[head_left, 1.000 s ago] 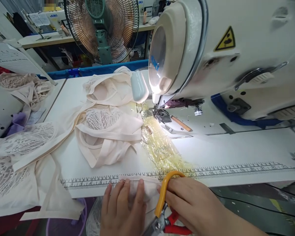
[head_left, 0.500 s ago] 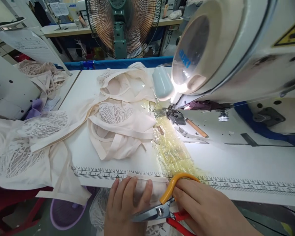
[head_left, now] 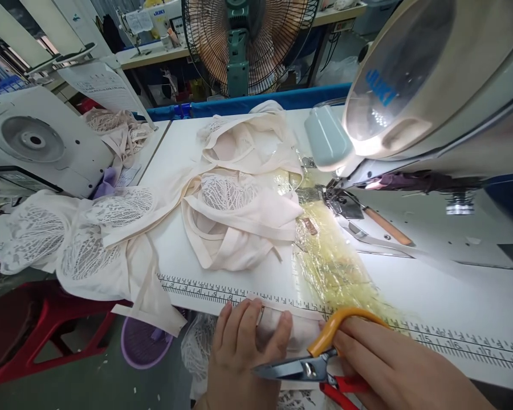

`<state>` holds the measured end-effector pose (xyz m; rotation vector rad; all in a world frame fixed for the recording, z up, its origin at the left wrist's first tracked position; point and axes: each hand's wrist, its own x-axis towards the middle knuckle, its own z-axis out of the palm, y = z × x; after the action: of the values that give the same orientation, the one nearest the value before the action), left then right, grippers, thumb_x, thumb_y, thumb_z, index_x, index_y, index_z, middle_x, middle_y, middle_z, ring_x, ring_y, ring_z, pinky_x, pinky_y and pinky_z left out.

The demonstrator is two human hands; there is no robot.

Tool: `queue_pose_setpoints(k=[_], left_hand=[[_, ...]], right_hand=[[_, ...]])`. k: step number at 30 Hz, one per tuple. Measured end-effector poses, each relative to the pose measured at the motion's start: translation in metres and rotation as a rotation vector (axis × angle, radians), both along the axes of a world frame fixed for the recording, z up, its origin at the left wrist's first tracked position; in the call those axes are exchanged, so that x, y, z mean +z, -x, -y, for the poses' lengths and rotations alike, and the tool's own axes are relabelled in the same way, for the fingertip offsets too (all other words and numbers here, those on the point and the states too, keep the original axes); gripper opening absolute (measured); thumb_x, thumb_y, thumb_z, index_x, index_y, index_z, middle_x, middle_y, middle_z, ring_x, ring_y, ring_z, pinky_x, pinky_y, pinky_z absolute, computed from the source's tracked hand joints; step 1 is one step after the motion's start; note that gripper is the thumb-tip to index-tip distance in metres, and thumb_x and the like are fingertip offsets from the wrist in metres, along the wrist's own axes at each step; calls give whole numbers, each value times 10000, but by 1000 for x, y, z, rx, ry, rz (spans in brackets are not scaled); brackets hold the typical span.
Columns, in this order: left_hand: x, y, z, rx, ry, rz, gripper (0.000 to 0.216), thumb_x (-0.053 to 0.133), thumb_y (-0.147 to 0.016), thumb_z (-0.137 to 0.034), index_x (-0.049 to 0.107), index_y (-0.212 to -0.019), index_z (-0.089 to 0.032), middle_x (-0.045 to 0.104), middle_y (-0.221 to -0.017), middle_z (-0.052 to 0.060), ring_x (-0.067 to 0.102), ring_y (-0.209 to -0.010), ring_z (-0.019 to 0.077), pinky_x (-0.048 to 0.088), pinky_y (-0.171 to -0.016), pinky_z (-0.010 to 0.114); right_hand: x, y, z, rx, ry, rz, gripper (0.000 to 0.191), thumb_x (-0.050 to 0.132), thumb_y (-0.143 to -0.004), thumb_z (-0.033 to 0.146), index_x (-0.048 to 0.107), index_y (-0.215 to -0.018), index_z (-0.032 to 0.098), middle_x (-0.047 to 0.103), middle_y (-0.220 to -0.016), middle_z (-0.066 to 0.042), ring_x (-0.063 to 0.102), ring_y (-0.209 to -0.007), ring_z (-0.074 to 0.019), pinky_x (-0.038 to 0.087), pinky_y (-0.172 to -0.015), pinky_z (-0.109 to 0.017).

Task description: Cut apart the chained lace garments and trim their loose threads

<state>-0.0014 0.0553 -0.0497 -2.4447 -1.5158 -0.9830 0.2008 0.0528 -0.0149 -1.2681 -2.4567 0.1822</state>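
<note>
My left hand (head_left: 241,356) lies flat, fingers together, on a beige fabric piece (head_left: 299,330) at the table's front edge, over the printed ruler (head_left: 196,289). Beside it my right hand (head_left: 393,370) grips scissors (head_left: 308,367) with one yellow and one red handle; the blades point left and touch my left fingers. Beige lace garments (head_left: 239,219) lie piled on the table further back.
A white sewing machine (head_left: 431,102) looms at the right, its needle area (head_left: 340,199) lit, with yellowish clear film (head_left: 333,262) below it. More lace pieces (head_left: 81,245) hang off the table's left. A fan (head_left: 248,40), another machine (head_left: 38,139), a red stool (head_left: 38,330) and a purple basket (head_left: 143,344) stand around.
The view has swung left and down, so everything sits further right. The scissors' blades have come into sight, pointing left against my left fingers.
</note>
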Motion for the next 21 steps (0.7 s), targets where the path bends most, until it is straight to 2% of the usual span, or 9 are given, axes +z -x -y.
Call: queue_pose_setpoints(k=[9,21], left_hand=[[1,-1,0,7,-6,-24,269,491,-884,-303,657,-1090,-352,564,-1112,54,519,-1082,220,324,-1026,421],[9,0,0,-21,63,-86,330,527,-849,-213,625,-1142,-330,547,-1120,74,514,-1081,261,354,-991,466]], right_hand=[[-3,-3,2,-36,56,4,230,404,-681,55,550,-762,213,580,-643,-23,577,-501,-194,464,-414,-293],[10,3,-4,-98,181,-71,243,465,-610,36,586,-749,195,616,-687,-37,592,-566,-198,476,-455,-280]])
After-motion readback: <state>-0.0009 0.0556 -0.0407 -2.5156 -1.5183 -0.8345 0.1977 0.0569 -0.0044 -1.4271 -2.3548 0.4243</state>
